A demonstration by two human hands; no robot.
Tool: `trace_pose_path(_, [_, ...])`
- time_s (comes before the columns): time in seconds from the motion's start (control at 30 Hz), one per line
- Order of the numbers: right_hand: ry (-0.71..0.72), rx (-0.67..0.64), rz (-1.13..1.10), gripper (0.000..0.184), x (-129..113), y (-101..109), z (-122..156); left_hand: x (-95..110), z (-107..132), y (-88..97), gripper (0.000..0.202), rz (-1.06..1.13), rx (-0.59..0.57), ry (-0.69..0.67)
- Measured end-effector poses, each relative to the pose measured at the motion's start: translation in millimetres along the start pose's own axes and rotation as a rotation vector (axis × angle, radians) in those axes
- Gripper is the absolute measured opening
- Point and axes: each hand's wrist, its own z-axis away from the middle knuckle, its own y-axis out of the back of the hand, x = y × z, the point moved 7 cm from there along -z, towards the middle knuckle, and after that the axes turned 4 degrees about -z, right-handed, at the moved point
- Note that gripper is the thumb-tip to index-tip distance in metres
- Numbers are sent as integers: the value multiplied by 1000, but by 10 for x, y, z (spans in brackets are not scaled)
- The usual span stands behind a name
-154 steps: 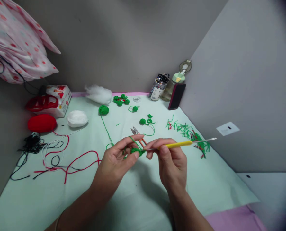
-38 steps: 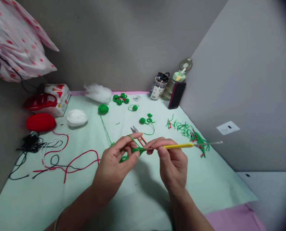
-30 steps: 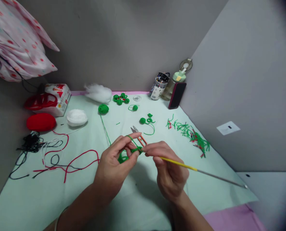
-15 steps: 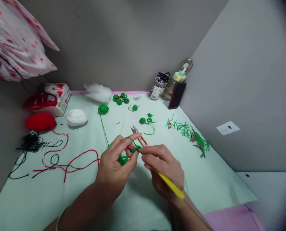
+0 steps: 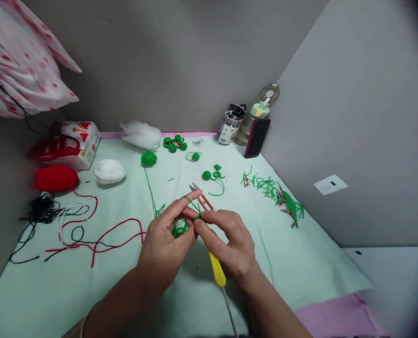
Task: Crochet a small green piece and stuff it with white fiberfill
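My left hand (image 5: 165, 239) pinches a small green crochet piece (image 5: 179, 228), with green yarn looped over its forefinger. My right hand (image 5: 228, 244) holds a yellow-handled crochet hook (image 5: 217, 271), whose handle now points down towards me while its tip meets the green piece between both hands. The yarn runs back across the table to a small green yarn ball (image 5: 149, 158). Orange-handled snips (image 5: 201, 199) lie just behind my fingers.
On the pale green mat (image 5: 300, 263) lie red and black cords (image 5: 89, 234), a red yarn ball (image 5: 56, 178), a white yarn ball (image 5: 109, 171), stuffing (image 5: 141, 134), finished green pieces (image 5: 174, 143), green scraps (image 5: 279, 197), a jar (image 5: 229, 124), a bottle (image 5: 254, 118) and a phone (image 5: 256, 137).
My right hand has swung the hook round: its handle pointed right and away, then dropped lower, and now points down towards me. My left hand has kept its pinch on the green piece.
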Motion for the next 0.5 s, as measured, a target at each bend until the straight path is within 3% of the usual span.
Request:
trace_pose_path(0.13, [-14,66,30,41,-7,-18,99,-104,27,-144,61,389,-192,198])
trace_pose_path(0.27, [-205,193,-320,33,147,61,100,-141,33,-187,61,552,-308,331])
trace_pose_path(0.43, [-523,321,-822,20,427,62,76,-71,-46,-48,42,451,-252,240])
trace_pose_path(0.5, [-582,316,-955,17,483,-4,79,-52,-40,-54,41,399,-272,205])
